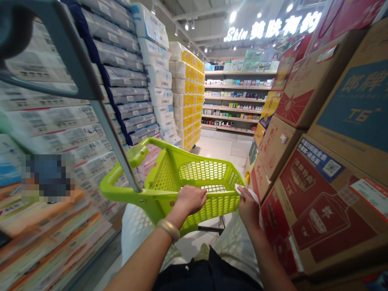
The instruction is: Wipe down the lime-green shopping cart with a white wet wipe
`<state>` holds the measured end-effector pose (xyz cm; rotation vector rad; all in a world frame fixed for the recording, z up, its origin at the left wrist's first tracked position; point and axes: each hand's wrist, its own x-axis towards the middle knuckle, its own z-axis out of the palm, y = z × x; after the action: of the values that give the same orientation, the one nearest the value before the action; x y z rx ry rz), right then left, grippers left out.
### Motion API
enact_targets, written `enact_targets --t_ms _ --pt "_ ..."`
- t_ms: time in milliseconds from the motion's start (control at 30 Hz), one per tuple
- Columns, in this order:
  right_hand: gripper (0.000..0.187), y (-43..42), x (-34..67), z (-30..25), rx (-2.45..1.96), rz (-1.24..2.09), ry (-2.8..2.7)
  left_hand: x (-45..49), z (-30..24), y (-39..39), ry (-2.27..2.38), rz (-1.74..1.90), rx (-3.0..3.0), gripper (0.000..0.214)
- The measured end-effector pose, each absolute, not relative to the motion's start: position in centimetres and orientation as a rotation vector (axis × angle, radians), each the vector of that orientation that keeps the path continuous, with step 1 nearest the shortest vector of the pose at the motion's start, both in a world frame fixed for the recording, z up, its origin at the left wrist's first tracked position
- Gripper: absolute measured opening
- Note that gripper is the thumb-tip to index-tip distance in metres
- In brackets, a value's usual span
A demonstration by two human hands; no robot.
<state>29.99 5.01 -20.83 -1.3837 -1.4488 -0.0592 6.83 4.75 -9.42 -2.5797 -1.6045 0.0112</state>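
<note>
A lime-green plastic shopping basket cart (218, 208) with mesh walls stands right in front of my legs, and no goods show in the part of it I can see. My left hand (190, 200), with a gold-coloured bangle at the wrist, is closed over the near rim. At the rim's right end, my right hand (249, 206) holds a white cloth or wipe (238, 188), pressed against the green plastic. The cart's metal pole (112, 141) rises at the left to a grey handle (69, 52), which neither hand touches.
Stacked tissue packs (163, 76) and yellow-and-white packs (189, 89) line the left. Cardboard cartons (330, 210) are piled close on the right. Shelves (230, 87) of small products stand at the back beyond a pale tiled floor (212, 143).
</note>
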Motion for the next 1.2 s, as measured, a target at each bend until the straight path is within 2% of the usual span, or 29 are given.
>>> enact_targets --t_ms 167,400,667,900,1200 --pt "0.042 4.1 26.9 -20.7 -1.194 0.046 -1.634 6.7 -9.4 4.7 -1.599 0.011 -2.585 0.042" --pt "0.042 5.0 30.6 -20.8 -1.414 -0.022 -1.399 6.7 -9.5 4.7 -1.622 -0.005 -2.589 0.04" --pt "0.04 3.6 25.9 -20.8 -1.171 0.074 -1.647 6.7 -9.3 4.6 -1.623 0.004 -2.592 0.039" --pt "0.041 4.8 30.4 -21.0 -1.39 -0.049 -1.392 6.7 -9.3 4.6 -1.632 0.005 -2.589 0.041" --pt "0.042 3.8 26.9 -21.0 -1.221 0.028 -1.576 6.6 -9.3 4.5 -1.617 -0.008 -2.594 0.04"
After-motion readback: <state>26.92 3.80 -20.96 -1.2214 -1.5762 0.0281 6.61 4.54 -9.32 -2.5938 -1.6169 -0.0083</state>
